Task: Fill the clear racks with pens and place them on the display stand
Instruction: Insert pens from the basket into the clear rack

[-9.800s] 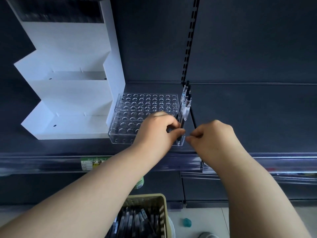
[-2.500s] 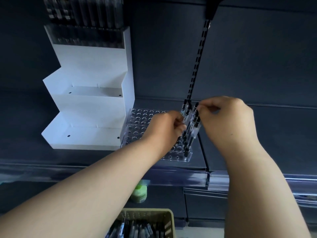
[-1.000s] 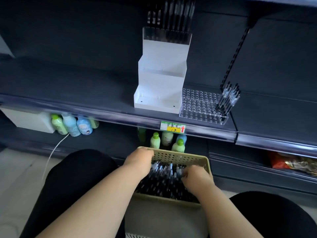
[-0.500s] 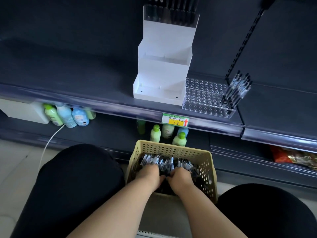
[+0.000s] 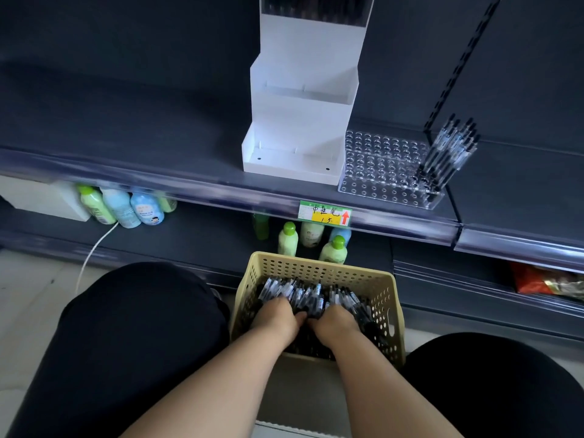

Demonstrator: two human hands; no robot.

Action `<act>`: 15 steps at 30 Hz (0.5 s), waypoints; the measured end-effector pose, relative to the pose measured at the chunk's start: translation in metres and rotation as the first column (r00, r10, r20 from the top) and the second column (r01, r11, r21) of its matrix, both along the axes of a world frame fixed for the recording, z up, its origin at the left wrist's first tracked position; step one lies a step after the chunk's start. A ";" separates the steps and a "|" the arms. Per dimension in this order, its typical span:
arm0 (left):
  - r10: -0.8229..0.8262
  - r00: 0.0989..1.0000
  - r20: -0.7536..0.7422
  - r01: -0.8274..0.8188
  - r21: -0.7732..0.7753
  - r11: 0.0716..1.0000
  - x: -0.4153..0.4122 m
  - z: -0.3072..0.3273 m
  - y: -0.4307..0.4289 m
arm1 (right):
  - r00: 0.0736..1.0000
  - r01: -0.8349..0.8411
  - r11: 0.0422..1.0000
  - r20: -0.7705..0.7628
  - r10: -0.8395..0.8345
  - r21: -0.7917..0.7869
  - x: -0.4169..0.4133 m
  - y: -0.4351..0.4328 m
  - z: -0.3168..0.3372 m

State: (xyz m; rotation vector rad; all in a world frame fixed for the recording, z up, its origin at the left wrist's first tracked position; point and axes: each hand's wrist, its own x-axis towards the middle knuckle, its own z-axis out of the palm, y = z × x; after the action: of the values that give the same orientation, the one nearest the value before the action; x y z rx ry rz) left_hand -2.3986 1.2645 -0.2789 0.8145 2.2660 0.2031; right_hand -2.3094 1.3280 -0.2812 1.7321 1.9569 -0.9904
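A clear rack [image 5: 379, 165] with many holes sits on the dark shelf, right of the white stepped display stand [image 5: 300, 121]. Several pens [image 5: 448, 150] stand in the rack's right end. A filled rack of pens [image 5: 316, 9] occupies the stand's top tier. Below, a beige perforated basket [image 5: 388, 311] holds a pile of loose pens [image 5: 303, 294]. My left hand [image 5: 278, 316] and my right hand [image 5: 335, 320] are side by side inside the basket, fingers curled down into the pens; the fingertips are hidden among them.
Small green and blue bottles [image 5: 123, 207] stand on the lower shelf at left, more bottles [image 5: 313, 241] behind the basket. A price label [image 5: 325, 213] is on the shelf edge. A white cable [image 5: 94, 248] hangs at left. My dark-clothed knees flank the basket.
Both hands left the rack on the shelf and dropped into the basket. In the last half second they closed together over the pens in its middle.
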 end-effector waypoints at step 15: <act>0.205 0.913 0.352 -0.288 0.204 0.936 -0.007 0.025 -0.023 | 0.979 0.000 0.999 -0.206 0.006 0.032 0.015 0.000 0.032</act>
State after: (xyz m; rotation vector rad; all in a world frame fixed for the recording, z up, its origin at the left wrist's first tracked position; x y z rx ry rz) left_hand -2.4053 1.2414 -0.2536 0.5621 2.0430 0.7067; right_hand -2.2940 1.3280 -0.2488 1.7017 2.1102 -1.1861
